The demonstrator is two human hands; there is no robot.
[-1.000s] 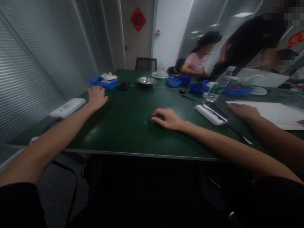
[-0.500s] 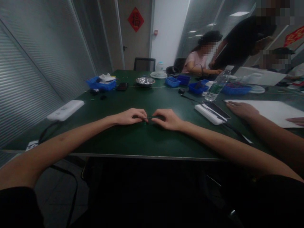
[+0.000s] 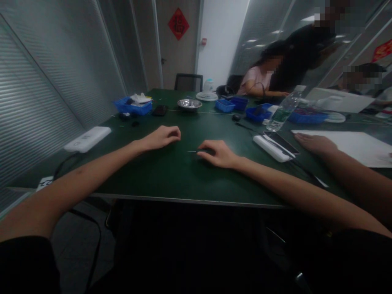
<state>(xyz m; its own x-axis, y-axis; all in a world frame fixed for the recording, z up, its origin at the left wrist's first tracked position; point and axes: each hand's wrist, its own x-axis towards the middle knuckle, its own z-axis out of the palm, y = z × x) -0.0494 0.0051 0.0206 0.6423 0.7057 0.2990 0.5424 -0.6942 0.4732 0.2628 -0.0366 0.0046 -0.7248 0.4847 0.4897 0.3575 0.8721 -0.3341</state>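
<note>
Over the green table [image 3: 171,175], my right hand [image 3: 218,154] pinches a thin, light-coloured stick-like piece [image 3: 191,151] between thumb and fingertips; the piece points left. My left hand [image 3: 162,137] is to the left and a little farther back, apart from the piece. Its thumb and fingers are curled together, and anything between them is too small to make out. A metal bowl [image 3: 189,105] stands beyond both hands.
A white power bank-like box [image 3: 87,139] lies left, another [image 3: 272,148] right beside a dark phone [image 3: 281,143]. A plastic bottle [image 3: 284,109] and blue baskets [image 3: 133,107] stand farther back. Another person's hand [image 3: 317,143] rests on white paper [image 3: 358,148] at right.
My left hand has come away from the thin piece, moving left and back. My right hand keeps its grip in nearly the same place. The view has shifted slightly.
</note>
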